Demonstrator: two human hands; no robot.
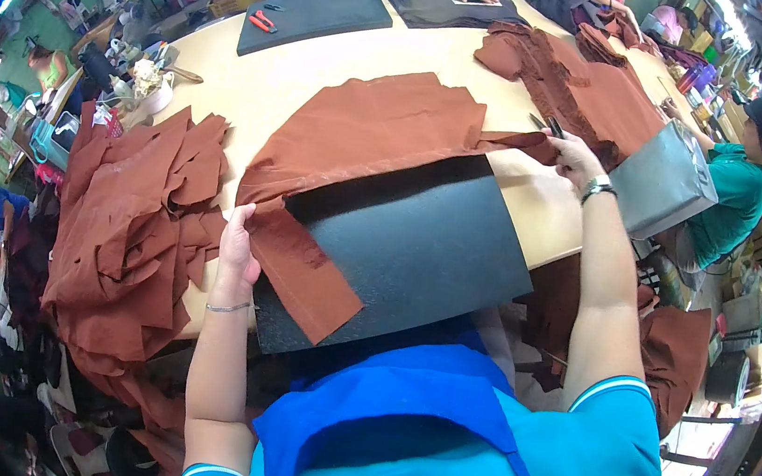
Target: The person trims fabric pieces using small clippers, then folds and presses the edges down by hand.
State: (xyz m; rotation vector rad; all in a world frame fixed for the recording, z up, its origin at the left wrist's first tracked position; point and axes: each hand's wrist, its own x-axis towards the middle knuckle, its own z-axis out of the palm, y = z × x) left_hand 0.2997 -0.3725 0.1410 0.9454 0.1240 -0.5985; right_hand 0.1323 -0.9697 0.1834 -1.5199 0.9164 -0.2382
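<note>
A rust-brown fabric piece [366, 123] spans the upper part of a black board [399, 240] at the table's near edge, with a narrow flap hanging down over the board. My left hand [239, 245] pinches this piece at its left corner, beside the board. My right hand [578, 162] is closed around a black-handled tool [555, 126], apparently scissors or snips, with the fabric's narrow right end at its fingers. A loose pile of rust-brown pieces [127, 237] lies to the left of my left hand.
The pale table [212, 68] carries dark boards [317, 19], red pliers [263, 22], more brown fabric [594, 102] and a brush [184, 73]. A grey box [660, 181] stands right of my right hand. Co-workers [728, 202] sit and stand around the table.
</note>
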